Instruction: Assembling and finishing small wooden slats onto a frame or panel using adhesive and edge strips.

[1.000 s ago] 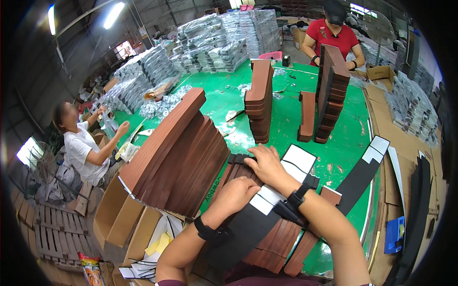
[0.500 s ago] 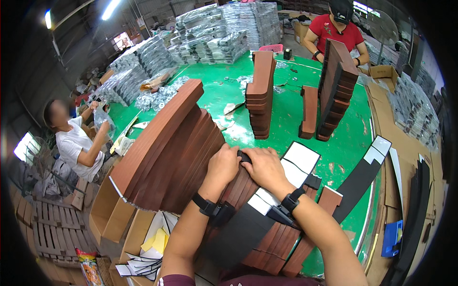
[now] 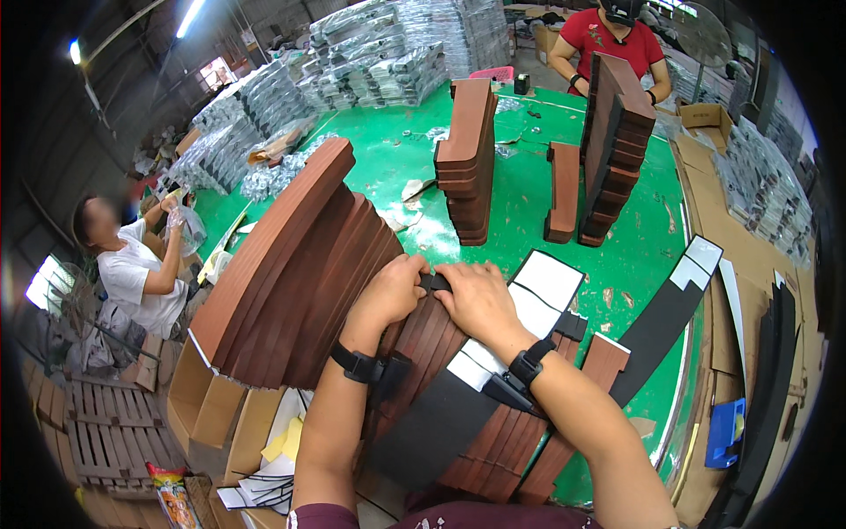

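Observation:
My left hand and my right hand meet over the far end of a long flat piece with a black and white face. Both press down on that end with fingers curled over its edge. The piece lies on a fan of brown wood-grain panels in front of me. A leaning stack of the same brown panels stands just left of my left hand. Both wrists wear black straps.
Upright stacks of brown panels stand on the green table. A person in red works at its far end, a person in white at the left. Black and white strips lie right. Cardboard boxes sit lower left.
My left hand has moved up from beside my right forearm to join my right hand at the piece's far end. The person at the left lifted both hands.

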`<state>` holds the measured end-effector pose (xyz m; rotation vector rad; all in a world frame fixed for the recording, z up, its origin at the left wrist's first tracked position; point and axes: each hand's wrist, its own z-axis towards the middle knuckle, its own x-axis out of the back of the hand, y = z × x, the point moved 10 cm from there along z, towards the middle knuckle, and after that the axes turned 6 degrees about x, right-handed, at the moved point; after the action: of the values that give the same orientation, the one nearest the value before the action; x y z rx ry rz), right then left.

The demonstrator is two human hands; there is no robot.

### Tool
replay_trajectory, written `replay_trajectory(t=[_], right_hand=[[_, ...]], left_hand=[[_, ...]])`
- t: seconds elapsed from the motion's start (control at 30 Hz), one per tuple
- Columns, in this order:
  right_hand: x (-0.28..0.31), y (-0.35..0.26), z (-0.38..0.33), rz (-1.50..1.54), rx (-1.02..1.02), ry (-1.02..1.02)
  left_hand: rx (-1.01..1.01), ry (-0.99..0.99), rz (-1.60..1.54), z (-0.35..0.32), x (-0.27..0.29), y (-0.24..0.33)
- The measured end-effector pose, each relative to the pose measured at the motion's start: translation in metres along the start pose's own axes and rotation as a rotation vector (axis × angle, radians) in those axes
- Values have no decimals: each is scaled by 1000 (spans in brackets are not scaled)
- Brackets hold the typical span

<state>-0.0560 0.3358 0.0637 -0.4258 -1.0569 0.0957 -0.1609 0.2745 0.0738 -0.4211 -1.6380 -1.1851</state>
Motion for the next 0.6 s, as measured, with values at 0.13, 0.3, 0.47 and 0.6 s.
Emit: replay_trajectory(t=[0.13, 0.3, 0.47, 0.6], right_hand=[[4, -3, -2, -38, 64, 119], [4, -6, -1, -64, 59, 96], [3, -4, -2, -55, 49, 77], [0, -3, 0, -60, 33, 38]], left_hand=[[-22, -45, 24, 0, -3, 1], [-40, 3, -10, -4, -4, 0], [-98, -5, 15, -5, -4, 5], [-107, 37, 19, -12, -4, 0]])
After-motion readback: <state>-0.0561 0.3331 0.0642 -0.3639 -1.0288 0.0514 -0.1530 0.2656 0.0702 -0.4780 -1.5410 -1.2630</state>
